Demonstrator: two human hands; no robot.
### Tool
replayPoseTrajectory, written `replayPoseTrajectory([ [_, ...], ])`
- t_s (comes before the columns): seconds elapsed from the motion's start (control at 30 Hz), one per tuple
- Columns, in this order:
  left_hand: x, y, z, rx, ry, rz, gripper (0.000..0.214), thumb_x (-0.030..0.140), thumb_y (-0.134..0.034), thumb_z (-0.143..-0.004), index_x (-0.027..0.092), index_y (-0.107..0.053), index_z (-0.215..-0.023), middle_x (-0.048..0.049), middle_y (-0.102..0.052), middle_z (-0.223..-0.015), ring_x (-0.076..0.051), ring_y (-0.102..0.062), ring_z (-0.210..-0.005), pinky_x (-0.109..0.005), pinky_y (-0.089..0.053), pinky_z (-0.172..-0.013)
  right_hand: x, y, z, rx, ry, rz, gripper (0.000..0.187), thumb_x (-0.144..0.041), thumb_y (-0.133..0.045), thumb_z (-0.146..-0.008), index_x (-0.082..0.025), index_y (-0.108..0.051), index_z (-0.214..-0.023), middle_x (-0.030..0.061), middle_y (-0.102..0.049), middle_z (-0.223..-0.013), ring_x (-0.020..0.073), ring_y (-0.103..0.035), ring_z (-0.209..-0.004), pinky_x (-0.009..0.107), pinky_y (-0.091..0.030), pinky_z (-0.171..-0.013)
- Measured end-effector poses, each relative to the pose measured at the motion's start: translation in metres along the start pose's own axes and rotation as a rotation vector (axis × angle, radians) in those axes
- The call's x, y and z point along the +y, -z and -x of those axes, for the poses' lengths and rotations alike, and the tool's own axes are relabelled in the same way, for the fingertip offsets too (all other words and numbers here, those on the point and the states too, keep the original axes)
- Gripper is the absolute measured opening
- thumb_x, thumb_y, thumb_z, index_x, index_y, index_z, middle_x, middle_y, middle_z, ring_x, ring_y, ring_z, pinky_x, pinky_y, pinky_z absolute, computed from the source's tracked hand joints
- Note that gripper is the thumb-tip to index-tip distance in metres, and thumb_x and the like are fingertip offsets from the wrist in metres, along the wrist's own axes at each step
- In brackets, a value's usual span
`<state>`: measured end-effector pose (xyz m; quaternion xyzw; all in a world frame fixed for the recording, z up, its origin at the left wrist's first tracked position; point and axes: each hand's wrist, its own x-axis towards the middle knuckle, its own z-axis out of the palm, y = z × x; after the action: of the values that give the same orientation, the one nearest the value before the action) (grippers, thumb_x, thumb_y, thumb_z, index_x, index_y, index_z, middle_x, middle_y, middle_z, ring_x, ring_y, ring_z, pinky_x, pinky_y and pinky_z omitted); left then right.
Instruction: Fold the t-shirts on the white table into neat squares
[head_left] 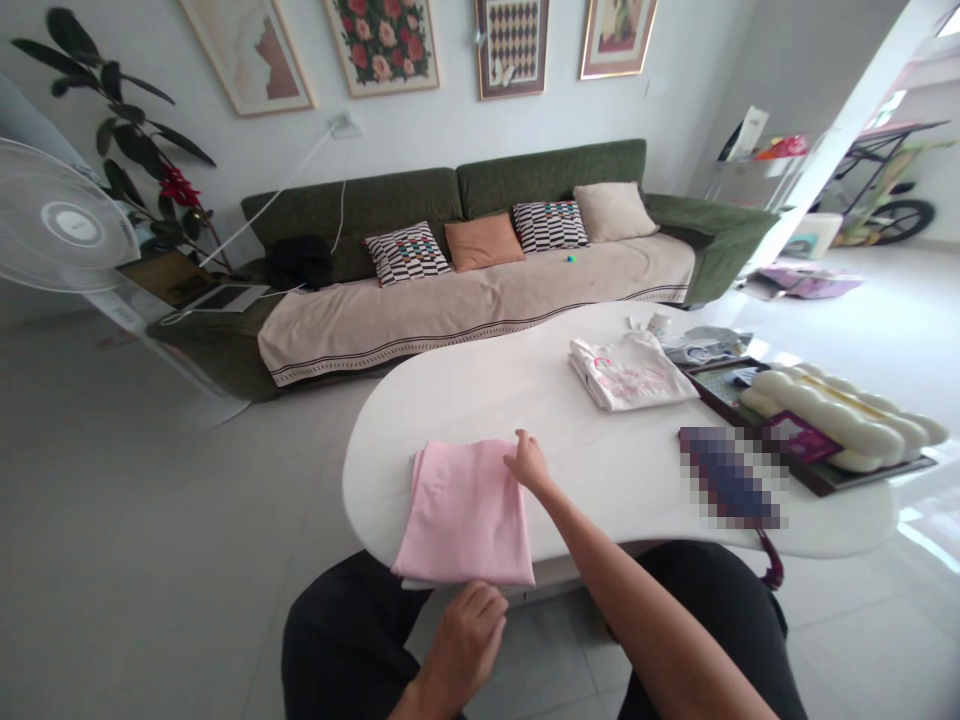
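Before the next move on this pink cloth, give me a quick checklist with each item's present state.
1. Right hand at the far right corner of the pink cloth: ok.
2. Left hand at its near edge: ok.
3. Left hand's grip: cannot tell; the fingers curl out of view.
4. Near edge well inside the table rim: not ok; it reaches the rim.
5. White folded garment apart from the pink cloth: ok.

The tabletop [480, 390] offers passage between the pink cloth [466, 512] and the obstructing white garment [634, 375]

White table [480, 375] with pink-topped cloth stack [466, 510], white garment [634, 378], dark tray [832, 483]
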<state>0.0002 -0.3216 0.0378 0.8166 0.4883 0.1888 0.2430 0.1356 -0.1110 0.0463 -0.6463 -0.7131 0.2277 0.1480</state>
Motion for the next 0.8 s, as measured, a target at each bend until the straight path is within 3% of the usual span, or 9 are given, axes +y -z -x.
replayPoseTrajectory([
  [0.07, -0.009, -0.004, 0.000, -0.006, -0.030, -0.041, 0.036, 0.014, -0.037, -0.085, 0.026, -0.054, -0.114, -0.0059, -0.060, -0.107, -0.020, -0.054, -0.101, -0.035, -0.045, -0.088, -0.001, 0.002, -0.012, -0.015, 0.047, 0.041, 0.046, -0.012, -0.044, -0.077, -0.010, -0.042, -0.123, 0.0167, -0.050, -0.119, 0.0231, -0.046, -0.107, 0.031, -0.036, -0.082],
  [0.17, -0.023, -0.009, 0.000, 0.014, -0.092, -0.135, 0.045, 0.013, -0.037, -0.085, 0.028, -0.043, -0.127, -0.0034, -0.052, -0.124, -0.019, -0.047, -0.115, -0.036, -0.040, -0.097, -0.009, 0.003, -0.023, -0.064, 0.130, 0.096, 0.033, -0.012, -0.048, -0.075, -0.015, -0.056, -0.107, 0.0119, -0.058, -0.107, 0.0241, -0.048, -0.103, 0.032, -0.037, -0.079],
  [0.27, -0.033, -0.012, 0.000, 0.021, -0.144, -0.260, 0.048, 0.013, -0.036, -0.086, 0.027, -0.037, -0.132, -0.0017, -0.052, -0.126, -0.016, -0.047, -0.115, -0.032, -0.041, -0.097, -0.024, 0.004, -0.027, -0.061, 0.202, 0.148, 0.020, -0.013, -0.047, -0.078, -0.016, -0.061, -0.092, 0.0123, -0.059, -0.100, 0.0238, -0.049, -0.099, 0.033, -0.037, -0.077],
  [0.43, -0.047, -0.010, -0.009, 0.063, -0.098, -0.406, 0.042, 0.021, -0.034, -0.089, 0.026, -0.039, -0.130, -0.0027, -0.055, -0.122, -0.015, -0.050, -0.111, -0.034, -0.041, -0.094, -0.053, 0.024, -0.025, -0.003, 0.376, 0.186, 0.017, -0.014, -0.045, -0.082, -0.020, -0.059, -0.091, 0.0077, -0.059, -0.097, 0.0185, -0.051, -0.092, 0.029, -0.037, -0.077],
  [0.5, -0.058, -0.003, -0.019, 0.082, -0.013, -0.403, 0.041, 0.023, -0.032, -0.090, 0.027, -0.040, -0.130, -0.0035, -0.055, -0.122, -0.017, -0.050, -0.111, -0.040, -0.037, -0.097, -0.068, 0.050, -0.029, 0.053, 0.418, 0.183, 0.020, -0.012, -0.041, -0.084, -0.020, -0.055, -0.096, 0.0067, -0.059, -0.098, 0.0181, -0.049, -0.093, 0.029, -0.035, -0.079],
  [0.6, -0.086, 0.015, -0.041, 0.134, 0.135, -0.376, 0.040, 0.026, -0.029, -0.091, 0.028, -0.041, -0.129, -0.0046, -0.046, -0.131, -0.021, -0.041, -0.120, -0.050, -0.028, -0.101, -0.097, 0.114, -0.038, 0.252, 0.479, 0.139, 0.024, -0.014, -0.031, -0.089, -0.018, -0.047, -0.107, 0.0078, -0.055, -0.104, 0.0190, -0.044, -0.100, 0.031, -0.033, -0.085],
  [0.67, -0.109, 0.030, -0.056, 0.174, 0.226, -0.355, 0.039, 0.027, -0.030, -0.090, 0.028, -0.044, -0.127, -0.0055, -0.040, -0.136, -0.022, -0.035, -0.124, -0.053, -0.025, -0.101, -0.116, 0.167, -0.039, 0.566, 0.706, 0.035, 0.021, -0.018, -0.033, -0.089, -0.017, -0.046, -0.105, 0.0068, -0.055, -0.101, 0.0196, -0.042, -0.102, 0.033, -0.031, -0.087],
  [0.7, -0.121, 0.037, -0.064, 0.190, 0.270, -0.344, 0.039, 0.028, -0.030, -0.090, 0.027, -0.045, -0.126, -0.0064, -0.039, -0.136, -0.023, -0.034, -0.125, -0.053, -0.024, -0.101, -0.124, 0.192, -0.036, 0.660, 0.840, 0.001, 0.020, -0.018, -0.032, -0.090, -0.016, -0.046, -0.104, 0.0061, -0.053, -0.102, 0.0190, -0.041, -0.104, 0.033, -0.031, -0.088],
  [0.8, -0.153, 0.057, -0.078, 0.234, 0.402, -0.319, 0.039, 0.028, -0.033, -0.088, 0.024, -0.047, -0.125, -0.0092, -0.037, -0.138, -0.026, -0.031, -0.127, -0.058, -0.024, -0.098, -0.135, 0.253, -0.010, 0.746, 1.094, 0.003, 0.021, -0.016, -0.029, -0.091, -0.015, -0.047, -0.101, 0.0039, -0.052, -0.100, 0.0159, -0.044, -0.101, 0.032, -0.035, -0.085],
])
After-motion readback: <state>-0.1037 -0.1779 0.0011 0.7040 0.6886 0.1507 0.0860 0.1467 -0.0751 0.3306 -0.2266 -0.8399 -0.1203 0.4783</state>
